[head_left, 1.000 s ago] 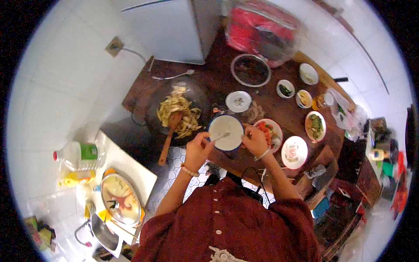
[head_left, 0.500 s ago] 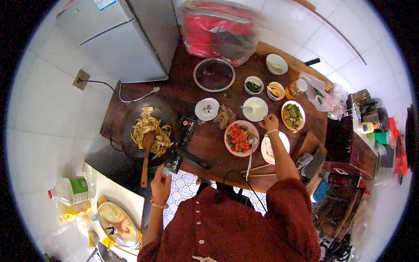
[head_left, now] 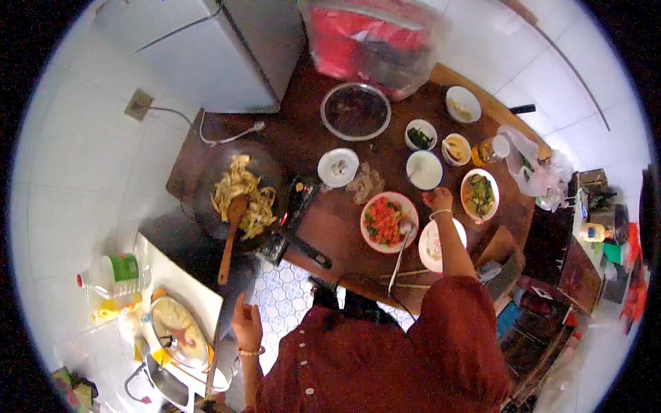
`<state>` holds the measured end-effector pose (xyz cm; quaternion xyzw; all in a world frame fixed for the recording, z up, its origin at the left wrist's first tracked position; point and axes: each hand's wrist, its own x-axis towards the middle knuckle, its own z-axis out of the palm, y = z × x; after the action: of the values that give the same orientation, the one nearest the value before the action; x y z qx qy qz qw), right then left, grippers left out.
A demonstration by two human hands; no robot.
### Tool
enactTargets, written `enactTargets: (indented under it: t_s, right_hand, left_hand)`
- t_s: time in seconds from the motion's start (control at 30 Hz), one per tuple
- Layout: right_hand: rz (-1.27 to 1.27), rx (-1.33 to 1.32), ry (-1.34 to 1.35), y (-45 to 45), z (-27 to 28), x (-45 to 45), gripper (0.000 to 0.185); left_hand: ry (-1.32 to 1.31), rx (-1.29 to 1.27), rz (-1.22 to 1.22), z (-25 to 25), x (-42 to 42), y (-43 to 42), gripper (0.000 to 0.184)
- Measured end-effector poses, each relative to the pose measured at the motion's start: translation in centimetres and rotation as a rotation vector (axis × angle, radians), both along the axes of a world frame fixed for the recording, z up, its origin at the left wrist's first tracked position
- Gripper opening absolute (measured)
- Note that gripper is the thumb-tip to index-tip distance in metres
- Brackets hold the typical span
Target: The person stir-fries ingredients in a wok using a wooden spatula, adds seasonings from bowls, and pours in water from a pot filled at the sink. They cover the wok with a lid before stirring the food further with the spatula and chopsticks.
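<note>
My right hand [head_left: 438, 199] is at the near edge of a blue-rimmed bowl [head_left: 424, 170] of white contents with a spoon in it; whether the fingers touch the bowl is unclear. Below that hand lies a white oval plate [head_left: 432, 246]. My left hand [head_left: 246, 322] hangs empty, fingers apart, below the wok's wooden spatula [head_left: 233, 241]. The spatula rests in the black wok [head_left: 206, 172] among cooked slices [head_left: 256, 203]. A bowl of chopped red and green food [head_left: 385, 221] with a metal spoon stands between my hands.
A small plate [head_left: 338, 167], a cloth [head_left: 365, 183], a glass lid [head_left: 356, 111] and several small bowls stand on the brown table. An oil jar [head_left: 486, 152] is at the right. The wok handle [head_left: 311, 253] sticks out over the table's front edge. A lidded pot [head_left: 180, 330] stands lower left.
The blue-rimmed bowl, held in both hands a second ago, now stands at the right among the small bowls. My left hand has moved down and left, away from it.
</note>
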<state>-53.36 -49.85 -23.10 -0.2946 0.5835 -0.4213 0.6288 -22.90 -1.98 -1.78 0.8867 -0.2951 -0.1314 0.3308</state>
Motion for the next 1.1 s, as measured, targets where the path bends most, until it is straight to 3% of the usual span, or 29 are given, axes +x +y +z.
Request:
enactTargets:
  t_s: [0.07, 0.1, 0.23, 0.27, 0.3, 0.37, 0.4, 0.5, 0.57, 0.63, 0.73, 0.8, 0.93, 1.1]
  right_hand:
    - [0.163, -0.071, 0.092, -0.1, -2.5, -2.2, 0.015]
    - [0.046, 0.025, -0.063, 0.4, -0.5, -2.7, 0.013]
    - [0.156, -0.127, -0.147, 4.4, 7.9, -1.7, 0.023]
    - [0.364, -0.221, -0.175, 4.2, 6.5, -2.1, 0.02]
    - [0.419, -0.26, -0.044, 6.5, 9.8, -0.1, 0.019]
    - [0.568, -0.447, -0.134, 12.8, 17.0, 5.8, 0.017]
    - [0.67, -0.463, -0.039, 15.6, 18.8, 7.8, 0.019]
    - [0.955, -0.454, -0.239, 27.4, 23.3, 13.6, 0.02]
    - [1.185, -0.444, -0.186, 37.2, 26.3, 15.9, 0.019]
    - [1.442, -0.437, -0.3, 45.4, 26.5, 16.9, 0.019]
    - [1.834, -0.582, -0.242, 57.8, 27.0, 18.2, 0.017]
    - [2.053, -0.459, -0.448, 65.3, 26.9, 18.6, 0.015]
    - [2.362, -0.434, -0.626, 80.8, 29.3, 16.3, 0.016]
    - [2.664, -0.349, -0.583, 98.2, 30.5, 18.1, 0.016]
  left_hand:
    - [-0.034, 0.028, 0.009, 0.0, -0.6, 1.6, 0.038]
    - [-0.073, 0.027, 0.016, 0.1, -1.1, 2.1, 0.039]
    - [-0.16, -0.055, 0.139, 1.5, -3.0, 5.3, 0.042]
    - [-0.231, -0.103, 0.122, 0.7, -3.3, 7.7, 0.042]
    - [-0.135, -0.046, 0.221, 1.4, -4.1, 9.3, 0.041]
    - [-0.194, -0.076, 0.268, 2.1, -5.8, 13.1, 0.04]
    - [-0.223, -0.093, 0.278, 2.3, -6.8, 15.3, 0.041]
    - [-0.284, -0.11, 0.409, 1.7, -10.7, 23.3, 0.04]
    - [-0.301, -0.083, 0.528, 0.5, -14.2, 30.3, 0.039]
    - [-0.346, -0.043, 0.635, -0.2, -18.3, 37.0, 0.04]
    - [-0.339, -0.125, 1.024, 1.0, -26.9, 45.3, 0.039]
    - [-0.407, -0.16, 1.242, 3.2, -33.0, 50.3, 0.039]
    - [-0.523, -0.171, 1.596, 2.2, -44.8, 56.4, 0.038]
    - [-0.539, -0.213, 1.886, 1.2, -47.2, 62.0, 0.037]
